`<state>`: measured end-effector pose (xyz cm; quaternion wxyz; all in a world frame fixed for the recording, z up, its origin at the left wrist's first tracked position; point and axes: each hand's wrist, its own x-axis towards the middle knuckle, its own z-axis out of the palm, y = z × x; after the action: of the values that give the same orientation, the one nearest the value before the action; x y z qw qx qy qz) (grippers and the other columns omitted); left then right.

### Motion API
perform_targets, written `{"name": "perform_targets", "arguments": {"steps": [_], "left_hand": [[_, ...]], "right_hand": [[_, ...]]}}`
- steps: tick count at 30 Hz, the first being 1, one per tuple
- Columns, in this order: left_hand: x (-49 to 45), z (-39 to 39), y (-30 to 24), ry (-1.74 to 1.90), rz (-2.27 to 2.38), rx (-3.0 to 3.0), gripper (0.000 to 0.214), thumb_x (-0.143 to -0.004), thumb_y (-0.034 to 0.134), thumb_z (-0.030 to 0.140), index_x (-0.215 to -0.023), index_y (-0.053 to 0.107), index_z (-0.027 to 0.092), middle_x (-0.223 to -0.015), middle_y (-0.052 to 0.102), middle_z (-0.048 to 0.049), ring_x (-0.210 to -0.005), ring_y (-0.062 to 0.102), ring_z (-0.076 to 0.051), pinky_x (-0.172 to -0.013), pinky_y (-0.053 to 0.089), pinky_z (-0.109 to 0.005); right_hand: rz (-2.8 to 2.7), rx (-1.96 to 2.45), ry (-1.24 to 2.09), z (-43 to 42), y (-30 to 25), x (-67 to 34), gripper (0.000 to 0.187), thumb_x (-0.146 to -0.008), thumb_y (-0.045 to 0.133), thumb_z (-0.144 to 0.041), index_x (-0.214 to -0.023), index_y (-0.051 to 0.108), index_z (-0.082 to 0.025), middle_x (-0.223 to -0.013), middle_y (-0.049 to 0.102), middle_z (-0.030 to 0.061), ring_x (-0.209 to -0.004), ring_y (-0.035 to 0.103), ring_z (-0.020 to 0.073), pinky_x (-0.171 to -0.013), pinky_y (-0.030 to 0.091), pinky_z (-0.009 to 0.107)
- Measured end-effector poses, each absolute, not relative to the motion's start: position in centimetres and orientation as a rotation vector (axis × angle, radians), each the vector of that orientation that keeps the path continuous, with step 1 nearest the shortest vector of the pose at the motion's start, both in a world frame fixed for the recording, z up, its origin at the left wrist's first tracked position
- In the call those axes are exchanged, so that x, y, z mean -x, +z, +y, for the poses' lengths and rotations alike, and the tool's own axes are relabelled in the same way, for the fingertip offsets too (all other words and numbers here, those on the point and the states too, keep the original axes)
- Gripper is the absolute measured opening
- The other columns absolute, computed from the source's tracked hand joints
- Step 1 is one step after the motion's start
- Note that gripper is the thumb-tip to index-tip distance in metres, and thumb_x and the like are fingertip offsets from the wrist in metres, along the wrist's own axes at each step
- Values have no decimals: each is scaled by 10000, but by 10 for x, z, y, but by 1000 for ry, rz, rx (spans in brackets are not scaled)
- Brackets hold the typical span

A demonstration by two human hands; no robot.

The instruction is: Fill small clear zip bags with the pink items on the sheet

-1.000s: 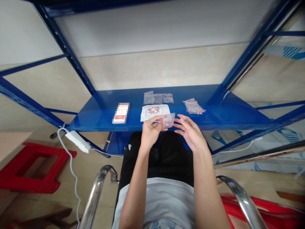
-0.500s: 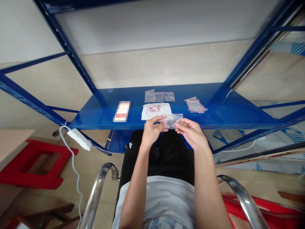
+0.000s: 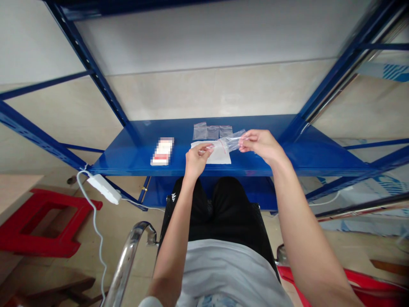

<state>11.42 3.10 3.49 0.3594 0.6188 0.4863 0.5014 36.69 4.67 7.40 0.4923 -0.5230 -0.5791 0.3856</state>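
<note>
My right hand (image 3: pixel 259 146) pinches one end of a clear zip bag (image 3: pixel 234 140) with a thin red line near its other end. The bag is tilted and stretches left, over a white sheet (image 3: pixel 222 157) on the blue shelf. Over the left part of that sheet is my left hand (image 3: pixel 198 160), its thumb and fingers pinched together close to the bag. What the left fingers hold is too small to name, and they cover the spot of the pink beads. Behind the sheet lie several flat clear zip bags (image 3: pixel 212 131) in a row.
The blue shelf (image 3: pixel 140 149) has upright posts on both sides. A phone-like blurred item (image 3: pixel 162 151) lies on its left part. A white power strip (image 3: pixel 104 187) hangs at the left front corner. A red stool (image 3: pixel 47 221) stands on the floor at left.
My right hand has moved right and up with the bag, now over where the stack of filled bags lay. My left hand has let go of the bag's left side and moved slightly left, over the beads.
</note>
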Motion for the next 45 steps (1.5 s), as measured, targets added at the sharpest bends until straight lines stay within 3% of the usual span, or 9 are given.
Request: {"name": "perform_targets", "arguments": {"steps": [3,6,11,14,22,27,35,41,45], "left_hand": [[-114,68,43,1215,1418,-1899,258,-956,743,183,-1199,831,186,-1114,822,-98,-935,754,-190,-950,587,-300],[-117,97,45,1043,1458,-2114,314,-955,725,145,-1257,811,153,-1115,808,-113,-980,748,-210,-1000,572,-323],[-120,115,41,844,1348,-2215,363,-929,731,107,-1287,788,132,-1059,820,-99,-917,765,-200,-949,584,-304],[-122,115,41,806,1330,-2171,330,-928,710,72,-1245,792,115,-950,833,-95,-859,775,-200,-922,590,-301],[-121,114,43,821,1336,-2179,261,-925,715,82,-1163,809,133,-966,846,-109,-954,785,-235,-951,587,-330],[-122,115,42,811,1344,-2164,262,-922,723,71,-1161,809,133,-1018,846,-114,-971,787,-240,-964,585,-336],[-122,119,39,847,1363,-2174,236,-936,720,79,-1144,822,126,-1023,843,-119,-856,786,-206,-897,591,-303],[-121,120,40,841,1394,-2199,218,-938,732,109,-1127,837,136,-1043,844,-127,-896,789,-223,-916,591,-310],[-121,119,39,840,1396,-2188,224,-941,716,95,-1127,834,136,-1047,843,-124,-900,778,-217,-915,588,-308]], "right_hand": [[-1741,1417,654,77,88,-359,229,-823,890,-364,-839,734,-198,-670,719,54,-640,712,235,-695,587,380],[-2111,1452,375,96,97,-346,37,-894,749,-178,-866,751,-202,-666,707,49,-708,707,251,-752,541,365],[-2384,1378,193,109,99,-332,208,-929,617,-51,-922,760,-202,-782,727,68,-760,673,227,-717,438,318],[-2422,1365,177,112,95,-329,209,-940,629,-58,-935,770,-212,-797,731,69,-757,661,224,-716,413,319],[-2455,1390,111,116,92,-327,215,-927,682,-84,-1044,808,-214,-825,742,89,-784,698,258,-716,422,337],[-2358,1411,181,122,89,-329,323,-874,777,-114,-1173,815,-232,-872,781,80,-817,716,261,-751,472,331],[-2136,1349,374,116,91,-331,242,-850,845,-215,-1089,810,-208,-923,814,78,-822,745,258,-816,559,379],[-1863,1273,599,105,77,-337,229,-820,850,-323,-1005,788,-204,-926,799,85,-820,752,250,-684,593,355],[-1718,1237,759,100,61,-341,385,-751,901,-440,-1025,772,-202,-905,778,82,-795,728,243,-605,580,334]]}}
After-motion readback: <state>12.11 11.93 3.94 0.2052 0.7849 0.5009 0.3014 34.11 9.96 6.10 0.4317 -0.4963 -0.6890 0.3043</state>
